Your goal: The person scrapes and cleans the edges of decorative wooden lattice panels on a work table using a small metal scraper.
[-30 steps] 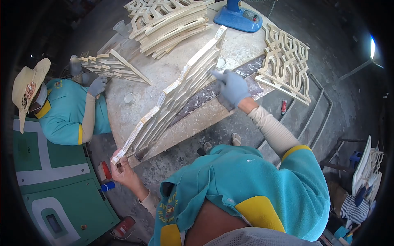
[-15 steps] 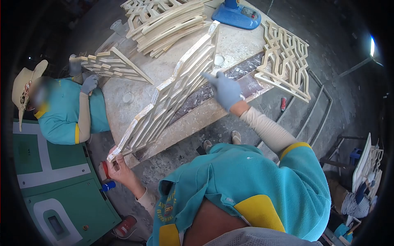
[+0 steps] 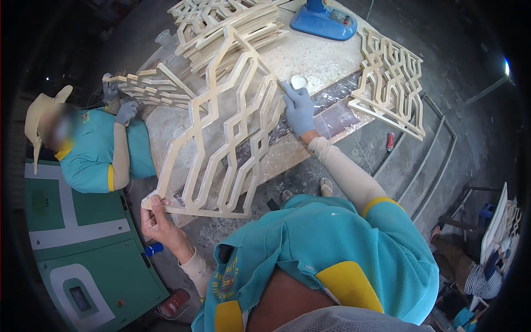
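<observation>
A pale wooden lattice panel [image 3: 207, 135] stands tilted above the table, its open pattern turned toward me. My bare left hand [image 3: 160, 226] grips its lower left corner, thumb on the near face. At the panel's right edge is my right hand [image 3: 300, 110] in a grey glove, fingers stretched out and a fingertip at the wood; the palm side is hidden. Just beyond those fingers sits a small round cup of white stuff [image 3: 298, 82] on the table [image 3: 326, 66].
Stacked curved wooden pieces [image 3: 238, 39] lie at the back, beside a blue device [image 3: 323, 23]. Another lattice panel [image 3: 390, 83] rests at the table's right edge. On the left, a co-worker [image 3: 105, 146] with gloved hands holds a smaller lattice [image 3: 157, 88]. A green cabinet [image 3: 88, 238] stands below them.
The lattice panel has turned from nearly edge-on to showing its broad face. My right hand has come to its right edge; my left hand keeps the corner.
</observation>
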{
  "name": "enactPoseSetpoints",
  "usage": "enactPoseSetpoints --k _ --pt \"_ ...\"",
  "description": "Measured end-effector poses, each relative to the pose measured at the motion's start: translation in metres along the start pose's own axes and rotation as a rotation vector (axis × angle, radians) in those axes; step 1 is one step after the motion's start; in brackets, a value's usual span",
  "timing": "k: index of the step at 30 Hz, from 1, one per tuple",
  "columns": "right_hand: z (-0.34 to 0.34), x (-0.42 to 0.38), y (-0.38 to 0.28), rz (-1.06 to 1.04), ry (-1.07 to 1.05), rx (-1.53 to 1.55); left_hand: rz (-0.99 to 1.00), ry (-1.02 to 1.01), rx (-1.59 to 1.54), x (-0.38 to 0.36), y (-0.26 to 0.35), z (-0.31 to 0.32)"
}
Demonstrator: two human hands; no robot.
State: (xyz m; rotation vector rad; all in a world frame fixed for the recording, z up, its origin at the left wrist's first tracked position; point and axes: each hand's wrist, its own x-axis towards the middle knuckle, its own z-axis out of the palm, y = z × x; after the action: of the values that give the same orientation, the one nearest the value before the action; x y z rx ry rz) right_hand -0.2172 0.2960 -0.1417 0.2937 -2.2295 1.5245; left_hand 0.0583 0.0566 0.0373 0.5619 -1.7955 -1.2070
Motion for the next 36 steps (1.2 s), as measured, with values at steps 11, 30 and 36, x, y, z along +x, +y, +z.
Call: enactPoseSetpoints --k 11,30,36 --pt "0.007 -0.037 -0.022 -0.063 -0.289 -0.013 -0.074 -0.001 0.045 -0.008 0.011 -0.003" --pt "-0.123 -0.01 -0.066 -0.153 -0.264 -0.228 0.066 -0.203 0.167 -0.014 -0.013 -0.034" --pt "-0.081 0.003 -0.067 -0.303 -0.138 -0.385 0.109 -0.246 0.242 -0.026 -0.006 -0.037"
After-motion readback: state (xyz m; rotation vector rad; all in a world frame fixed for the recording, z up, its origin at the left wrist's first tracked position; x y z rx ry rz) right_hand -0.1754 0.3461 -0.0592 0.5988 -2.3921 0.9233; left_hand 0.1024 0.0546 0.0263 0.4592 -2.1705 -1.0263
